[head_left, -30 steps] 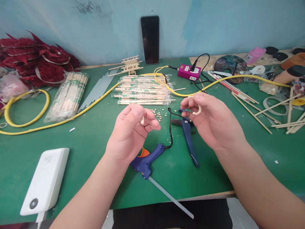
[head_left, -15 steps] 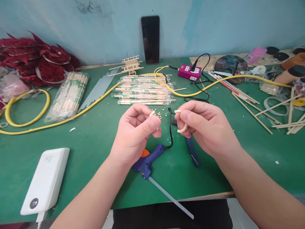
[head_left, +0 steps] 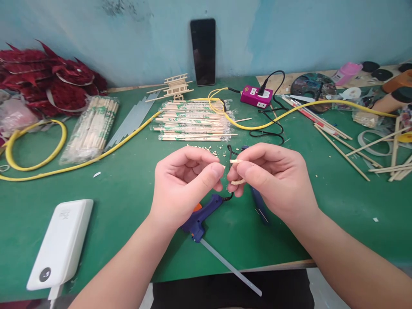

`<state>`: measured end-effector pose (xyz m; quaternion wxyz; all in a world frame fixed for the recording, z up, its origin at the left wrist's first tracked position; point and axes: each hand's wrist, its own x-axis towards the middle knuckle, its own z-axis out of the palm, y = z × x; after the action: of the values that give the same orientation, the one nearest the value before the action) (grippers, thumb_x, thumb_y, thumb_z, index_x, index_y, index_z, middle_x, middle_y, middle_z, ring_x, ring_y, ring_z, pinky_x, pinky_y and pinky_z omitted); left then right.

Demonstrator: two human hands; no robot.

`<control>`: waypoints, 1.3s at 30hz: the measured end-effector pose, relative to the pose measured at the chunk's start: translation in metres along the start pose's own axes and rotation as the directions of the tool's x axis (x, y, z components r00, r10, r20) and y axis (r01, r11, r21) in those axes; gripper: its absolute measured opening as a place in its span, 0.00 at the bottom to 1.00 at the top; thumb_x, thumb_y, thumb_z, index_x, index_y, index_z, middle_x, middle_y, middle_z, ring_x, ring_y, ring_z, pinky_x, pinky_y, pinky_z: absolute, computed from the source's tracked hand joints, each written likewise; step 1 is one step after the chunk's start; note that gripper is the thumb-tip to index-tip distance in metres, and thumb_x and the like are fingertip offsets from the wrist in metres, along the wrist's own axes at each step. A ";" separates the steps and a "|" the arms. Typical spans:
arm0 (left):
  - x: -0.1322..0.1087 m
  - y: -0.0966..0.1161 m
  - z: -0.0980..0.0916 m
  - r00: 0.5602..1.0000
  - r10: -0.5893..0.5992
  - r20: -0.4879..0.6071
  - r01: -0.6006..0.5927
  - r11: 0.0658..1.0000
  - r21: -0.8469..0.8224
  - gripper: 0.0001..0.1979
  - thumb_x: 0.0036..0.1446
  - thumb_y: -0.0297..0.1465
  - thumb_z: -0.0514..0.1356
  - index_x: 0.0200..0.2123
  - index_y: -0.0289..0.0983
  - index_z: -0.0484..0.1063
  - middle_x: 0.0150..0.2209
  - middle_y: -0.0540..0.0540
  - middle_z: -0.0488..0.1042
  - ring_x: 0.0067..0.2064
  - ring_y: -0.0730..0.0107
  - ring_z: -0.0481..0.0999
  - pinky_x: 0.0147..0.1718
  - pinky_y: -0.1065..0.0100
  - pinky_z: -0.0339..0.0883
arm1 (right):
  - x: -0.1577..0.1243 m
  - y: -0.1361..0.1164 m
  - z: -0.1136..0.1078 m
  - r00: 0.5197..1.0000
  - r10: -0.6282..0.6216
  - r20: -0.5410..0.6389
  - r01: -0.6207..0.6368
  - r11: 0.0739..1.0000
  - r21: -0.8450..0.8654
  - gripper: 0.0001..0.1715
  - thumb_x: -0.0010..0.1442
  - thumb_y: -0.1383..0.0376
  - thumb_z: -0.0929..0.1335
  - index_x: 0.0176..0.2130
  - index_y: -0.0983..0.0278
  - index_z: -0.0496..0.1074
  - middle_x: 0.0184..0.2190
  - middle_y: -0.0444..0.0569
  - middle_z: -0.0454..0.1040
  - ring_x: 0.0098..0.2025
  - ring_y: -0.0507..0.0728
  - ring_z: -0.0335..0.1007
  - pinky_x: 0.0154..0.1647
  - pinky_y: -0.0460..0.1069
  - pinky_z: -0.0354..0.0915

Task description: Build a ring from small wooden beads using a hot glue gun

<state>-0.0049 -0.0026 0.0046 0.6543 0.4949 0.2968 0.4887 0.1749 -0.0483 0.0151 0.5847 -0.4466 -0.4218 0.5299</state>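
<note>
Closing in now, the two hands have come together over the middle of the bench (head_left: 112, 206), fingertips almost meeting! The right hand (head_left: 273, 180) has its fingers (head_left: 247, 169) in a narrow pinch on a curved pale wooden strip (head_left: 237, 182), with one end poking out on top and the other below. Just beside it, the left hand (head_left: 183, 184) has its fingertips (head_left: 217, 169) drawn in tight on a tiny wooden bit (head_left: 223, 166), barely showing. Right beneath them sits a blue hot glue gun (head_left: 201, 219), a glue stick (head_left: 230, 268) running out of it, and blue pliers (head_left: 259, 206) lie half hidden under the right hand. Wood crumbs (head_left: 202, 148) are scattered just ahead, in front of a wrapped bundle of chopsticks (head_left: 193, 126), with a white power bank (head_left: 59, 244) off to the left!
</note>
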 end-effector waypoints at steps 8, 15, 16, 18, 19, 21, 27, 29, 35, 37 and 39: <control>-0.002 0.000 0.001 0.996 0.042 -0.077 -0.040 0.999 0.023 0.06 0.64 0.25 0.76 0.41 0.43 0.89 0.37 0.51 0.90 0.42 0.68 0.92 0.45 0.72 0.87 | 0.002 0.004 -0.001 0.999 -0.042 -0.013 0.043 0.999 0.029 0.09 0.65 0.71 0.78 0.36 0.57 0.87 0.31 0.42 0.86 0.30 0.52 0.84 0.31 0.45 0.83; -0.001 0.001 0.004 0.996 0.024 -0.089 -0.022 1.000 0.022 0.06 0.64 0.26 0.77 0.40 0.43 0.88 0.39 0.50 0.91 0.43 0.65 0.92 0.46 0.70 0.88 | 0.001 0.007 -0.002 0.997 -0.078 -0.005 0.078 0.996 0.032 0.09 0.68 0.69 0.78 0.40 0.54 0.89 0.35 0.41 0.88 0.34 0.50 0.84 0.35 0.44 0.83; -0.001 0.001 0.005 0.995 0.027 -0.096 -0.024 0.999 0.032 0.05 0.64 0.26 0.77 0.41 0.43 0.88 0.40 0.50 0.91 0.44 0.65 0.92 0.47 0.70 0.88 | 0.001 0.007 -0.002 0.997 -0.081 -0.011 0.081 0.996 0.027 0.09 0.68 0.69 0.78 0.40 0.54 0.89 0.34 0.41 0.88 0.33 0.51 0.83 0.35 0.44 0.83; -0.002 0.001 0.007 0.993 0.045 -0.108 -0.039 0.998 0.055 0.05 0.65 0.26 0.76 0.40 0.42 0.88 0.40 0.49 0.91 0.44 0.65 0.92 0.48 0.70 0.88 | 0.001 0.007 -0.002 0.997 -0.079 -0.021 0.080 0.997 0.011 0.09 0.67 0.69 0.79 0.40 0.54 0.89 0.33 0.41 0.87 0.32 0.51 0.82 0.34 0.45 0.83; -0.003 0.001 0.008 0.992 0.055 -0.111 -0.048 0.997 0.065 0.05 0.65 0.26 0.76 0.40 0.41 0.87 0.41 0.49 0.91 0.44 0.65 0.92 0.47 0.70 0.88 | 0.001 0.007 -0.002 0.997 -0.077 -0.023 0.077 0.997 0.001 0.09 0.67 0.69 0.79 0.40 0.54 0.89 0.33 0.41 0.87 0.32 0.51 0.82 0.34 0.45 0.83; -0.004 0.002 0.010 0.991 0.071 -0.110 -0.062 0.995 0.079 0.05 0.65 0.25 0.76 0.40 0.41 0.87 0.41 0.49 0.91 0.44 0.65 0.92 0.47 0.69 0.88 | 0.002 0.006 -0.001 0.997 -0.076 -0.024 0.076 0.997 -0.014 0.08 0.66 0.70 0.79 0.39 0.55 0.89 0.33 0.41 0.87 0.33 0.51 0.82 0.34 0.45 0.82; -0.005 0.003 0.011 0.986 0.120 -0.118 -0.106 0.987 0.118 0.05 0.65 0.26 0.76 0.40 0.42 0.86 0.41 0.49 0.91 0.43 0.65 0.92 0.46 0.67 0.89 | 0.002 0.005 0.001 0.995 -0.098 -0.029 0.097 0.994 -0.054 0.09 0.66 0.71 0.78 0.39 0.55 0.88 0.34 0.40 0.87 0.33 0.50 0.83 0.36 0.44 0.81; -0.006 0.003 0.010 0.985 0.127 -0.115 -0.110 0.984 0.143 0.05 0.65 0.27 0.76 0.41 0.42 0.86 0.41 0.50 0.91 0.44 0.66 0.92 0.47 0.68 0.88 | 0.001 0.005 0.001 0.994 -0.106 -0.033 0.103 0.991 -0.081 0.08 0.66 0.70 0.79 0.38 0.56 0.88 0.33 0.40 0.87 0.32 0.50 0.82 0.35 0.44 0.81; -0.008 0.005 0.011 0.982 0.140 -0.126 -0.114 0.973 0.199 0.04 0.65 0.28 0.76 0.40 0.43 0.86 0.42 0.50 0.90 0.44 0.66 0.92 0.48 0.68 0.88 | -0.001 0.006 0.001 0.995 -0.097 -0.029 0.094 0.992 -0.086 0.06 0.67 0.68 0.79 0.38 0.55 0.87 0.34 0.42 0.87 0.33 0.53 0.84 0.35 0.47 0.82; -0.008 0.006 0.013 0.981 0.133 -0.140 -0.102 0.972 0.212 0.05 0.65 0.29 0.76 0.39 0.42 0.85 0.41 0.49 0.90 0.43 0.64 0.92 0.47 0.66 0.88 | 0.000 0.006 0.001 0.995 -0.094 -0.032 0.091 0.991 -0.095 0.05 0.67 0.67 0.79 0.38 0.56 0.86 0.34 0.43 0.87 0.33 0.54 0.84 0.35 0.48 0.82; -0.007 0.007 0.014 0.980 0.136 -0.143 -0.101 0.969 0.227 0.05 0.64 0.29 0.77 0.39 0.42 0.85 0.41 0.49 0.90 0.43 0.63 0.92 0.46 0.65 0.89 | 0.000 0.006 0.001 0.995 -0.092 -0.039 0.087 0.990 -0.114 0.04 0.66 0.66 0.79 0.38 0.56 0.86 0.34 0.43 0.87 0.33 0.55 0.84 0.34 0.49 0.82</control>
<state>0.0021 -0.0141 0.0151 0.5400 0.5406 0.3693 0.5289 0.1726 -0.0484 0.0095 0.5913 -0.4708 -0.4572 0.4686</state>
